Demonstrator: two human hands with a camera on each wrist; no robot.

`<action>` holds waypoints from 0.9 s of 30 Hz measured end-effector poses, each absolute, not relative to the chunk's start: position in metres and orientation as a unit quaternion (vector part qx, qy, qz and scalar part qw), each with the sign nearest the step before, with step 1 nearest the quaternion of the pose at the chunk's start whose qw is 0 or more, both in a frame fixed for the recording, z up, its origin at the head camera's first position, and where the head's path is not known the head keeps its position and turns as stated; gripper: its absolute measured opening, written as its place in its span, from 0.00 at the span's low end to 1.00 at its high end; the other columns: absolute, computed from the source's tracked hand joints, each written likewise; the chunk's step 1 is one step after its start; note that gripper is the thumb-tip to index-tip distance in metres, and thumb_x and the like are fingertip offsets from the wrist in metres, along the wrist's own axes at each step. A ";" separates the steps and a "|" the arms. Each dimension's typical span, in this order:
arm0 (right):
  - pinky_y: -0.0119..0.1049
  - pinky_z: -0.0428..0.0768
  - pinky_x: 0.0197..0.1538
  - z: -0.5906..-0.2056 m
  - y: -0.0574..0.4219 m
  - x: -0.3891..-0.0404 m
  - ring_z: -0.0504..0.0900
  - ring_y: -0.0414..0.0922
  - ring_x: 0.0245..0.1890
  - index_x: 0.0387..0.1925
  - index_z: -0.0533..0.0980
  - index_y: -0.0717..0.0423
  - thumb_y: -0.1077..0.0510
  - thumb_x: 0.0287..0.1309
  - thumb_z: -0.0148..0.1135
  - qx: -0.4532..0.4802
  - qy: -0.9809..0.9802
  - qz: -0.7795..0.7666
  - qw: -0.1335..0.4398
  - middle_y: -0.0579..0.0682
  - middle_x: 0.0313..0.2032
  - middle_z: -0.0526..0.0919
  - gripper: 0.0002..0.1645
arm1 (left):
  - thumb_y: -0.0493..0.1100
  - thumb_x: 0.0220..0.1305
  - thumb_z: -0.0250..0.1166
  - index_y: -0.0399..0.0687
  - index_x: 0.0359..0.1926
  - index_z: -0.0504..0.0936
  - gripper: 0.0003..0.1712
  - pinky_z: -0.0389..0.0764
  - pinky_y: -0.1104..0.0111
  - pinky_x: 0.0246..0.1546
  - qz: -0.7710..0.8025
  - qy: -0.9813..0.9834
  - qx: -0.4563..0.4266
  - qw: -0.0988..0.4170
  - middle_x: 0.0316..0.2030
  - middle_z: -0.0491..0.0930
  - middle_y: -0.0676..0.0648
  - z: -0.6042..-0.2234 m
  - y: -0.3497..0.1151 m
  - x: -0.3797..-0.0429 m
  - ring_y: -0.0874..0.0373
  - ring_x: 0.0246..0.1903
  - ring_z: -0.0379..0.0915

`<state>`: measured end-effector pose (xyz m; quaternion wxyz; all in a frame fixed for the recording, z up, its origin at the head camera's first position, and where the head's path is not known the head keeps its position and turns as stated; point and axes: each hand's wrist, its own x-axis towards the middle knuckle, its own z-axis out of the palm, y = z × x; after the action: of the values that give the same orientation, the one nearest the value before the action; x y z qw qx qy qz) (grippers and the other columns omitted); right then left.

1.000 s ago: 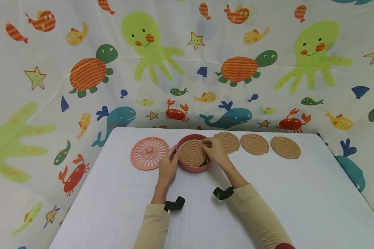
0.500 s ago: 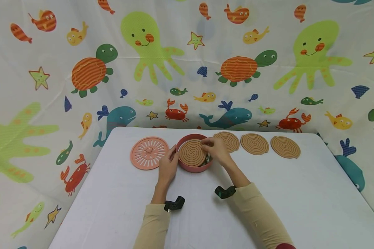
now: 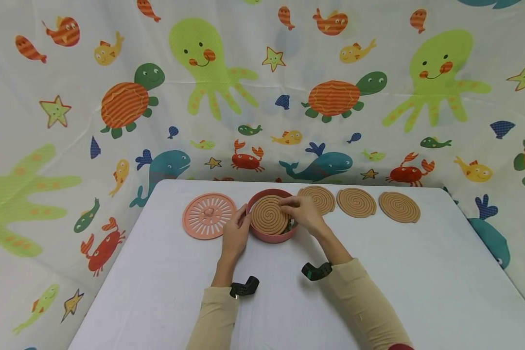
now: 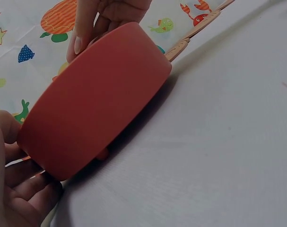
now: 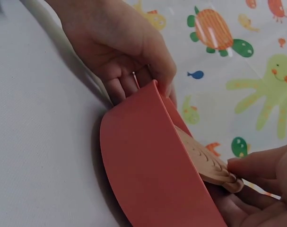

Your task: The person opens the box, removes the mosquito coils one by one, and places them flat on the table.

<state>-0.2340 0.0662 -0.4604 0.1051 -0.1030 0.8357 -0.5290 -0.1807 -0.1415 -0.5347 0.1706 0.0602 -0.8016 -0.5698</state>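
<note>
A tan mosquito coil (image 3: 269, 216) sits tilted in the mouth of a round red box (image 3: 272, 238), its right side raised. My right hand (image 3: 305, 212) pinches that raised edge between thumb and fingers. In the right wrist view, the coil (image 5: 200, 156) slopes down into the box, below the rim. My left hand (image 3: 235, 236) grips the box's left wall, with the thumb at the rim and the fingers outside, as the right wrist view shows. Something small and dark shows inside the box under the coil; I cannot tell what it is.
Left of the box lies a pink slotted lid (image 3: 208, 229) with a small knob. Several more coils lie in a row to the right: a near coil (image 3: 318, 197), a middle coil (image 3: 356, 202) and a far coil (image 3: 399, 207). A patterned curtain (image 3: 245, 87) hangs behind the white table (image 3: 271, 296).
My right fingers have shifted very slightly at the coil's right edge. The left hand and the box stay where they were.
</note>
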 end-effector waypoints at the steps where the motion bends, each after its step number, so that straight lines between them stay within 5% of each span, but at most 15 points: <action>1: 0.37 0.84 0.44 -0.461 0.066 -0.234 0.81 0.42 0.38 0.49 0.85 0.55 0.58 0.65 0.64 -0.106 0.836 -0.528 0.104 0.53 0.46 0.87 0.13 | 0.47 0.73 0.57 0.47 0.67 0.76 0.24 0.78 0.59 0.61 -0.571 -0.801 0.061 0.170 0.62 0.79 0.43 -0.535 -0.142 -0.181 0.53 0.63 0.76; 9: 0.32 0.83 0.41 -0.463 0.066 -0.233 0.81 0.42 0.36 0.49 0.85 0.56 0.59 0.64 0.65 -0.104 0.829 -0.539 0.107 0.54 0.45 0.87 0.13 | 0.46 0.73 0.58 0.46 0.66 0.77 0.24 0.79 0.58 0.61 -0.570 -0.801 0.060 0.171 0.62 0.80 0.43 -0.535 -0.142 -0.181 0.53 0.63 0.76; 15: 0.41 0.86 0.47 -0.466 0.068 -0.232 0.81 0.42 0.36 0.50 0.85 0.56 0.59 0.65 0.65 -0.100 0.816 -0.560 0.102 0.55 0.45 0.87 0.14 | 0.47 0.73 0.58 0.46 0.67 0.76 0.24 0.79 0.58 0.61 -0.567 -0.804 0.059 0.169 0.62 0.79 0.43 -0.535 -0.142 -0.181 0.53 0.63 0.76; 22: 0.35 0.86 0.49 -0.469 0.071 -0.232 0.83 0.43 0.42 0.52 0.84 0.55 0.59 0.65 0.64 -0.080 0.804 -0.583 0.087 0.55 0.50 0.86 0.15 | 0.47 0.73 0.57 0.47 0.67 0.76 0.24 0.79 0.59 0.61 -0.569 -0.803 0.061 0.164 0.63 0.79 0.44 -0.537 -0.143 -0.182 0.53 0.63 0.76; 27: 0.41 0.86 0.51 -0.468 0.073 -0.231 0.82 0.44 0.42 0.52 0.84 0.55 0.59 0.65 0.64 -0.062 0.797 -0.596 0.078 0.55 0.51 0.84 0.15 | 0.46 0.73 0.56 0.47 0.67 0.76 0.24 0.78 0.58 0.62 -0.564 -0.807 0.064 0.163 0.63 0.79 0.43 -0.536 -0.143 -0.182 0.52 0.64 0.75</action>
<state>-0.2314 0.0733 -0.4678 0.0779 -0.0623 0.7968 -0.5959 -0.1817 -0.1431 -0.5363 0.1626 0.0643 -0.8073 -0.5636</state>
